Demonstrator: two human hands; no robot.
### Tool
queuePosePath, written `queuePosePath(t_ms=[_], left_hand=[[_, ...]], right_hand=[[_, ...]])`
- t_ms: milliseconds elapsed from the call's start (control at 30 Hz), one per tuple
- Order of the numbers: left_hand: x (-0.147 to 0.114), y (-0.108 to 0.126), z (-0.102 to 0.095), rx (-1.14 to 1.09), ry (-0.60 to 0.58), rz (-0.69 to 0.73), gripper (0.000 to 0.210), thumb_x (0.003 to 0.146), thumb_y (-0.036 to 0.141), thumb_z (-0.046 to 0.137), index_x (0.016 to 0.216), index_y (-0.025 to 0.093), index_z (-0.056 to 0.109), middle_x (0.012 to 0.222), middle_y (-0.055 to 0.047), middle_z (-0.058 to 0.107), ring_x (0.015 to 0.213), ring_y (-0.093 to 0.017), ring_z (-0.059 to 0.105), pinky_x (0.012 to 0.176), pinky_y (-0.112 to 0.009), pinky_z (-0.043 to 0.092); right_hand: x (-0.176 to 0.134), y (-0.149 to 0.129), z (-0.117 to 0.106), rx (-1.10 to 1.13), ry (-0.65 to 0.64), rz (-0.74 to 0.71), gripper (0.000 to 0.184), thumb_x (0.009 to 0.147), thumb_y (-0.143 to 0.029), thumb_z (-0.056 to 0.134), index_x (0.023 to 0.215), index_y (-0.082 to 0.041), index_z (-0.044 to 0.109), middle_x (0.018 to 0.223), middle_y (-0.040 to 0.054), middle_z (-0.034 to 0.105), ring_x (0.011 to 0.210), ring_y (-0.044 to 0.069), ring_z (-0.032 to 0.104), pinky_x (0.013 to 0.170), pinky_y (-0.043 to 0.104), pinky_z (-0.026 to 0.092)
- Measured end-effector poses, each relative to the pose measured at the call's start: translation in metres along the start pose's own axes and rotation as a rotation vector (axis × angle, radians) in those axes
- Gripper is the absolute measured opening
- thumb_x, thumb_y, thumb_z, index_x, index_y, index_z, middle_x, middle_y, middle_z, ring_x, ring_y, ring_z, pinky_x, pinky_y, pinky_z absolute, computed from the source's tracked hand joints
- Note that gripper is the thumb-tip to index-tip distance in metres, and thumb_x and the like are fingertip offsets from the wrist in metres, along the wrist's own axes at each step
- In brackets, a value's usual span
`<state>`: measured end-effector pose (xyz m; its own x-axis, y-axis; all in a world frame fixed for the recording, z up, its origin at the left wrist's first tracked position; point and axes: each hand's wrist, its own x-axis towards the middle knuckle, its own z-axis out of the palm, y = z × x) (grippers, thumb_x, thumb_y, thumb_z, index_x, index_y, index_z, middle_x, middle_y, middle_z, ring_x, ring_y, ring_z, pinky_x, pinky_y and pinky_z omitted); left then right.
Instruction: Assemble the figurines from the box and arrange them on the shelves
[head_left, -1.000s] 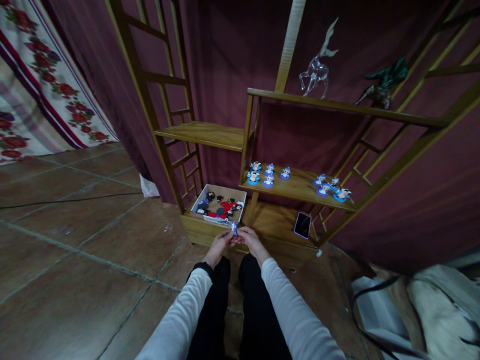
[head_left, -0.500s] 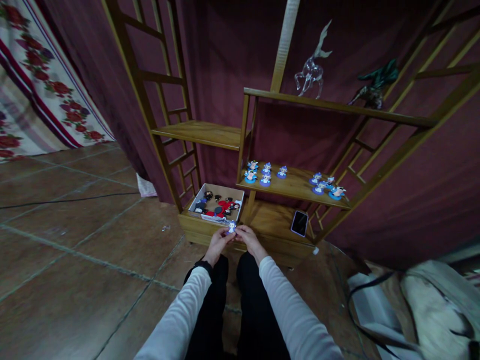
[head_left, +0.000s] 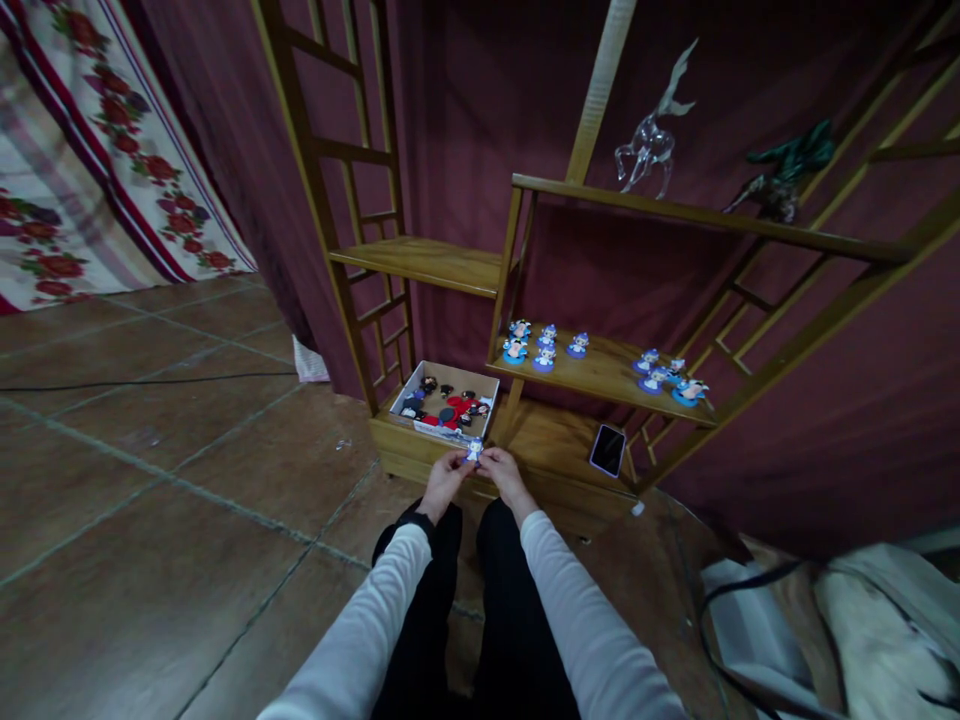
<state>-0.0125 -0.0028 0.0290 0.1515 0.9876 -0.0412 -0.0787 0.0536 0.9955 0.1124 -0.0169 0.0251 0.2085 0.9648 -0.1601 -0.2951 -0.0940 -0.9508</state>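
A small purple-and-white figurine [head_left: 474,450] stands upright between my two hands, in front of the low cabinet. My left hand [head_left: 445,478] pinches it from the left, and my right hand [head_left: 504,472] has its fingers closed on the right side. Just beyond my hands is a shallow cardboard box [head_left: 405,392] that holds several dark and red figurines. Up on the middle shelf [head_left: 600,374] stand several similar purple-based figurines, with a blue-based figurine [head_left: 514,351] at the left end and another blue-based figurine [head_left: 690,392] at the right end.
A phone or tablet [head_left: 608,450] lies on the lower shelf to the right. Higher up stand a clear deer-like ornament [head_left: 646,150] and a dark green ornament [head_left: 787,170]. An upper left shelf [head_left: 427,262] juts out above the box. Bags [head_left: 862,620] lie on the floor at right.
The view has turned slightly to the left, so the shelves sit further right in the picture. Both hands still hold the figurine in front of the box.
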Motion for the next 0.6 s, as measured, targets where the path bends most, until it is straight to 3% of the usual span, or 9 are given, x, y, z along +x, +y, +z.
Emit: queuePosePath(t_ms=[300, 600], left_hand=[[0.005, -0.006, -0.002, -0.093, 0.05, -0.105, 0.028, 0.058, 0.036, 0.068, 0.073, 0.013, 0.065, 0.063, -0.003, 0.064, 0.054, -0.012, 0.056, 0.053, -0.024, 0.044], [0.013, -0.018, -0.005, -0.135, 0.12, -0.085, 0.013, 0.058, 0.025, 0.066, 0.062, 0.013, 0.063, 0.057, -0.002, 0.061, 0.051, -0.011, 0.055, 0.054, -0.023, 0.045]], right_hand=[[-0.001, 0.0, 0.005, -0.048, 0.017, -0.014, 0.025, 0.055, -0.036, 0.07, 0.062, -0.016, 0.057, 0.065, -0.0016, 0.061, 0.064, 0.013, 0.061, 0.068, 0.03, 0.052], [0.003, 0.005, 0.004, -0.098, -0.003, -0.001, 0.023, 0.055, -0.034, 0.07, 0.063, -0.017, 0.057, 0.066, -0.0019, 0.061, 0.064, 0.013, 0.061, 0.067, 0.03, 0.052]])
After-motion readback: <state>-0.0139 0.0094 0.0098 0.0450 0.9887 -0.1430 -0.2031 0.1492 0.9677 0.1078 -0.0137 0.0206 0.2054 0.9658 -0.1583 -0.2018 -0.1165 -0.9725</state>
